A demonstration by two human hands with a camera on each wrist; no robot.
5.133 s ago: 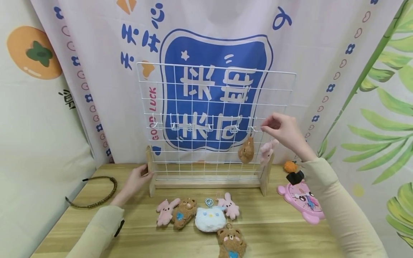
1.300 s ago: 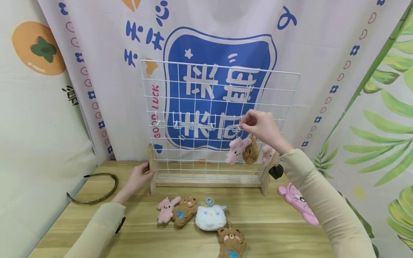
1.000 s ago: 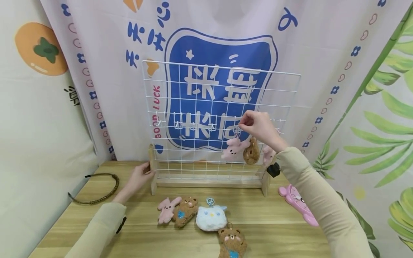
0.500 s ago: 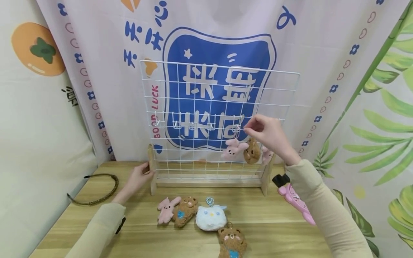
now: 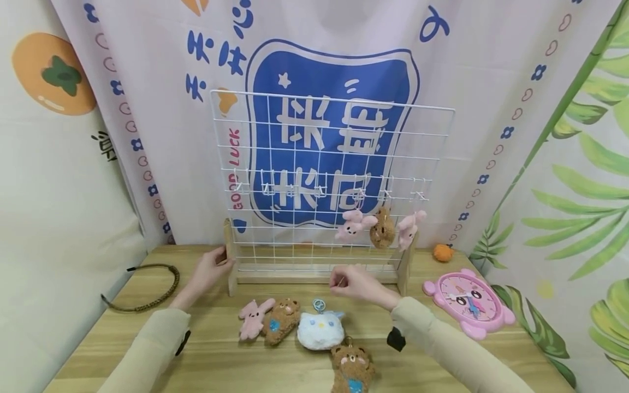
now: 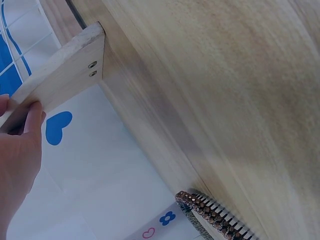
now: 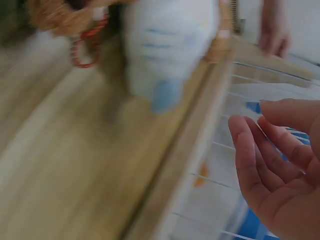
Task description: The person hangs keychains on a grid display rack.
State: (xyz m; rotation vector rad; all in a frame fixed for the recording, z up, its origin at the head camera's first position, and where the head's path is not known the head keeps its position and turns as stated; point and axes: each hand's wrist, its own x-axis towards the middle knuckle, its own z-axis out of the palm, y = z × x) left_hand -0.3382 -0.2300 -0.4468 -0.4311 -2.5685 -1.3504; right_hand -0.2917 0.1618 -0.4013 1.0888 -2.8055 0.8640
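Note:
My left hand (image 5: 211,271) grips the left wooden upright (image 5: 230,259) of a white wire-grid rack; the left wrist view shows fingers and thumb on either side of that wooden board (image 6: 65,70). My right hand (image 5: 363,286) is in front of the rack's base bar (image 5: 295,280), fingers loosely bent and holding nothing. Just below it lie a white plush keychain (image 5: 321,333) with a blue ring and a brown bear plush (image 5: 352,365). From the rack's right-hand hooks hang a pink bunny plush (image 5: 350,228), a brown plush (image 5: 382,230) and another pink bunny (image 5: 407,232).
Another pink bunny (image 5: 253,321) and brown bear (image 5: 282,322) lie left of the white plush. At right are a pink clock (image 5: 467,300) and a small orange ball-like thing (image 5: 443,252). A braided headband (image 5: 172,286) lies at far left. Several hooks at left hold nothing.
A pink bunny from the table was lifted onto a hook left of the hanging brown plush. My right hand let go and came down toward the white plush. My left hand stayed put.

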